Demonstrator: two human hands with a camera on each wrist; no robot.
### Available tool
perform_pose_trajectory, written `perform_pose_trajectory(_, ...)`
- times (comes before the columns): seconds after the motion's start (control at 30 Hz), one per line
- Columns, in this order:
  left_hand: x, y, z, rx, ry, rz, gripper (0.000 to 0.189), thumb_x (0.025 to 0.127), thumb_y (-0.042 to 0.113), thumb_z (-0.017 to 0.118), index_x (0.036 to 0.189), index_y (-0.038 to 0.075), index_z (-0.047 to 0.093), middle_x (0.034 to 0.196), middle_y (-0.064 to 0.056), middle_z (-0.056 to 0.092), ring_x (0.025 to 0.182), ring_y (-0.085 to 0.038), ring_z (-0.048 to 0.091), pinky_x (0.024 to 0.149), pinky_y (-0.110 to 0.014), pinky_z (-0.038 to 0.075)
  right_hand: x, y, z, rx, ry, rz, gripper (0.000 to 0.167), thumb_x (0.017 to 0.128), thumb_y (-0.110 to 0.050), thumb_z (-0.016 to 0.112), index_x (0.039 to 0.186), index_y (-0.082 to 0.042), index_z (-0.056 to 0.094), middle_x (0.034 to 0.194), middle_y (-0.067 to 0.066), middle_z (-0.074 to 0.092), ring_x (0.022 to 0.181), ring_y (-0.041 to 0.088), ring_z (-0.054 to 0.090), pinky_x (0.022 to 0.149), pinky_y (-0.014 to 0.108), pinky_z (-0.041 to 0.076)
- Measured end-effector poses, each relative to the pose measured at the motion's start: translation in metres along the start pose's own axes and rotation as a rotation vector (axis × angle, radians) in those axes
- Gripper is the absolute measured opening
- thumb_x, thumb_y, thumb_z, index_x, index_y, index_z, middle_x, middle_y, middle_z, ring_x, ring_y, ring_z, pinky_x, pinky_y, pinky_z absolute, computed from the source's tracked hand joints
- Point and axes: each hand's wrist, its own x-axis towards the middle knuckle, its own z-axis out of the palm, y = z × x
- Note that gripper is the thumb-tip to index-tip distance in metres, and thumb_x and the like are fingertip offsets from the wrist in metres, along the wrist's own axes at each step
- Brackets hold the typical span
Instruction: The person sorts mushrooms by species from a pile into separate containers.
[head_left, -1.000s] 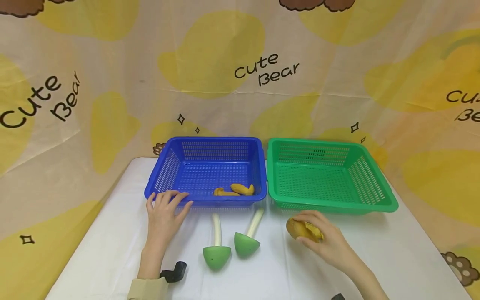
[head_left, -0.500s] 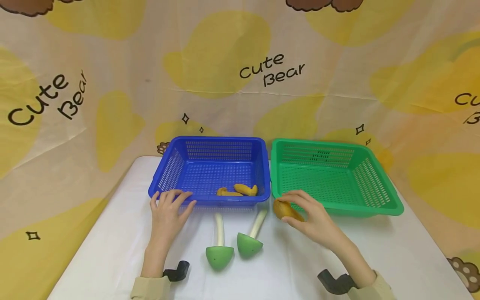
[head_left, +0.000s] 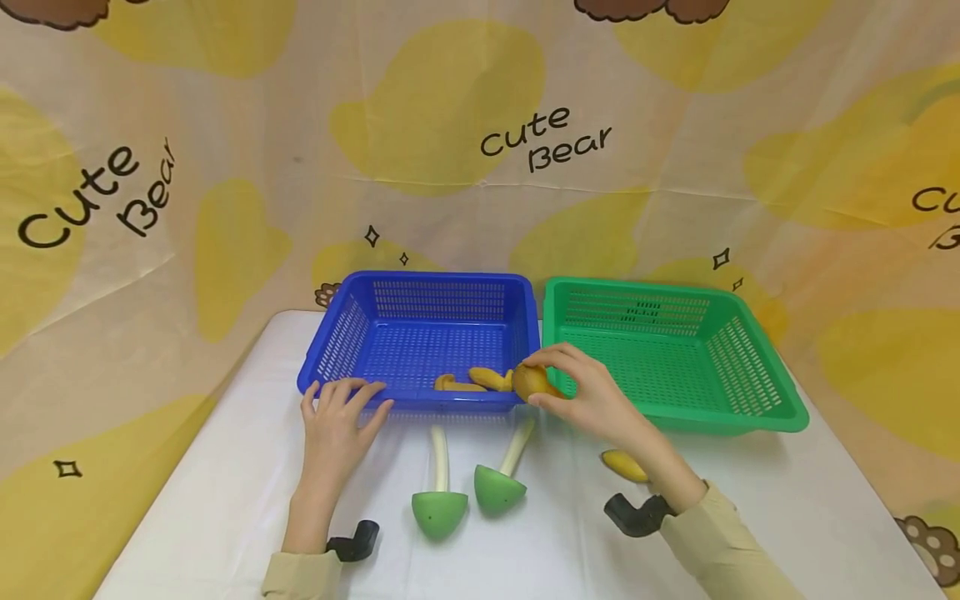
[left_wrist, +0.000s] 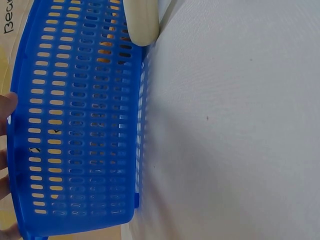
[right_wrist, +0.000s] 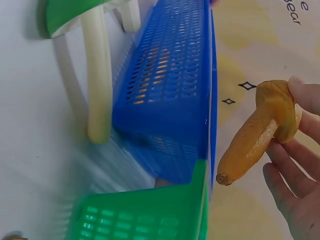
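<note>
My right hand [head_left: 585,396] pinches a yellow-brown toy mushroom [right_wrist: 262,130] by its cap. In the head view, that mushroom appears at the blue basket's front right corner, close to the green basket [head_left: 667,421]. The fingers of my left hand [head_left: 341,425] lie over the front rim of the blue basket [head_left: 420,279], with the thumb at its outer side. Inside that basket, at the front right, lie two yellow-brown toy mushrooms [head_left: 489,379].
Two green-capped toy mushrooms with pale stems [head_left: 439,512] lie on the white tablecloth [head_left: 547,533] before the baskets. Partly behind my right forearm lies a yellow elongated piece [head_left: 622,465]. Black wrist mounts [head_left: 633,515] stick out beside both wrists. A printed cloth [head_left: 420,108] hangs behind.
My right hand has carried the mushroom up and left from the table to the blue basket's corner, uncovering the yellow piece. The left hand stays at the rim; the view has shifted slightly.
</note>
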Motion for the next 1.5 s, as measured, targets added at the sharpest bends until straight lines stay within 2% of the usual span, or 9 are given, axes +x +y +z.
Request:
perform_pose_trajectory(0.17,0.000,0.000,-0.001,0.004,-0.002,0.001,0.025,0.080,0.026,0.076,0.101,0.014,0.073,0.103,-0.013,0.067,0.101,-0.036,0.056,0.105,-0.066,0.026,0.018,-0.002,0.002,0.017,-0.044,0.001,0.040,0.081,-0.019,0.077,0.118,-0.013,0.065,0.118,0.003,0.064,0.108,0.020,0.060,0.093,0.044,0.050)
perform_pose_trajectory(0.53,0.000,-0.002,0.001,0.001,0.021,0.018,0.025,0.079,0.026,0.076,0.100,0.014,0.073,0.101,-0.013,0.067,0.100,-0.036,0.057,0.105,-0.066,0.027,0.058,-0.001,0.015,0.024,-0.144,0.065,0.037,0.083,-0.019,0.075,0.118,-0.012,0.065,0.114,0.003,0.063,0.106,0.020,0.057,0.089,0.036,0.049)
perform_pose_trajectory(0.9,-0.001,-0.003,0.001,0.000,0.029,0.021,0.025,0.079,0.027,0.076,0.100,0.014,0.073,0.099,-0.012,0.067,0.099,-0.035,0.057,0.105,-0.066,0.027,0.094,0.006,0.033,-0.063,-0.224,0.101,0.035,0.083,-0.021,0.074,0.115,-0.011,0.066,0.112,0.007,0.062,0.102,0.024,0.057,0.084,0.037,0.050)
perform_pose_trajectory(1.03,0.000,-0.003,0.001,0.001,0.029,0.027,0.025,0.079,0.027,0.076,0.100,0.014,0.073,0.098,-0.011,0.067,0.100,-0.033,0.058,0.104,-0.066,0.028,0.103,0.015,0.039,-0.072,-0.234,0.128,0.036,0.083,-0.021,0.074,0.116,-0.010,0.066,0.109,0.009,0.062,0.101,0.025,0.057,0.084,0.037,0.050)
perform_pose_trajectory(1.37,0.000,-0.004,0.004,0.004,0.037,0.028,0.025,0.078,0.027,0.077,0.099,0.014,0.073,0.098,-0.011,0.067,0.100,-0.033,0.058,0.104,-0.065,0.028,0.114,0.030,0.054,-0.063,-0.284,0.236,0.040,0.085,-0.022,0.072,0.122,-0.008,0.062,0.116,0.011,0.062,0.113,0.032,0.056,0.095,0.042,0.048)
perform_pose_trajectory(1.5,0.000,-0.004,0.003,0.004,0.039,0.024,0.025,0.077,0.027,0.078,0.098,0.014,0.073,0.098,-0.011,0.067,0.100,-0.033,0.059,0.104,-0.065,0.028,0.117,0.035,0.061,-0.064,-0.282,0.243,0.040,0.087,-0.019,0.071,0.124,-0.005,0.061,0.119,0.013,0.062,0.115,0.032,0.056,0.096,0.042,0.048)
